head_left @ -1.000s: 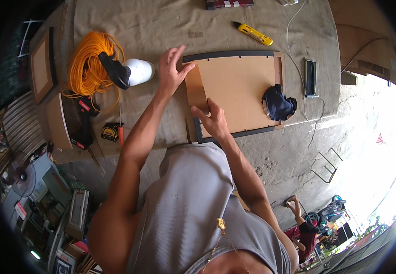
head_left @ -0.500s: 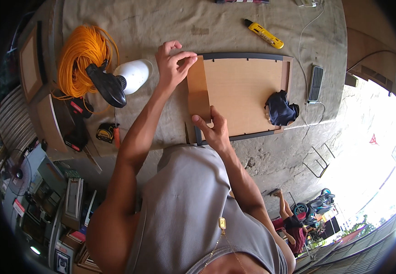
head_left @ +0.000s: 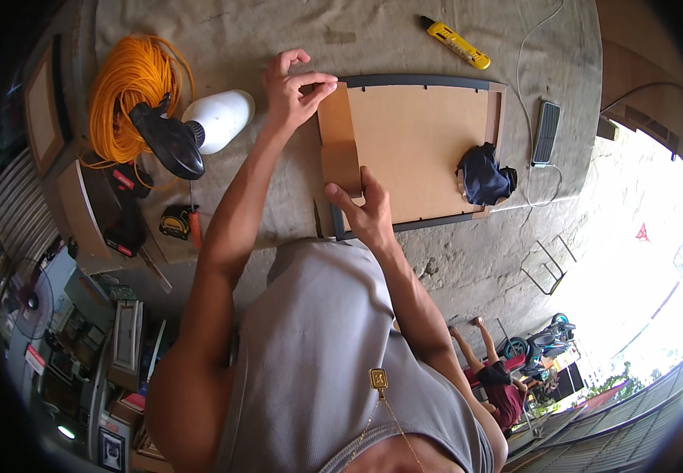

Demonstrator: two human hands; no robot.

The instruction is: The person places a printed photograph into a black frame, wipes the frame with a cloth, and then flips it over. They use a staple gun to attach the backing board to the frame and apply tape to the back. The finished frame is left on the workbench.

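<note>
A dark picture frame (head_left: 424,80) lies back side up on the bench, its tan backing board (head_left: 424,150) showing. Along its left side runs a brown strip (head_left: 339,142), smooth and slightly shiny. At the far left corner of the frame my left hand (head_left: 288,93) pinches the strip's far end between thumb and forefinger, the other fingers curled loosely. My right hand (head_left: 367,213) grips the strip's near end, thumb on the left and forefinger on the right. A bunched dark blue cloth (head_left: 485,175) rests on the frame's right side.
On the cloth-covered bench (head_left: 278,197) are a coil of orange cord (head_left: 129,98), a white spray bottle (head_left: 222,121), a tape measure (head_left: 174,221), a yellow cutter (head_left: 456,43) and a dark phone-like device (head_left: 545,132) with a cable. Behind, a person (head_left: 499,386) is near a motorbike (head_left: 542,339).
The bench and everything on it sit slightly higher in the picture. Both hands keep their places on the strip. The person in the background has shifted their legs.
</note>
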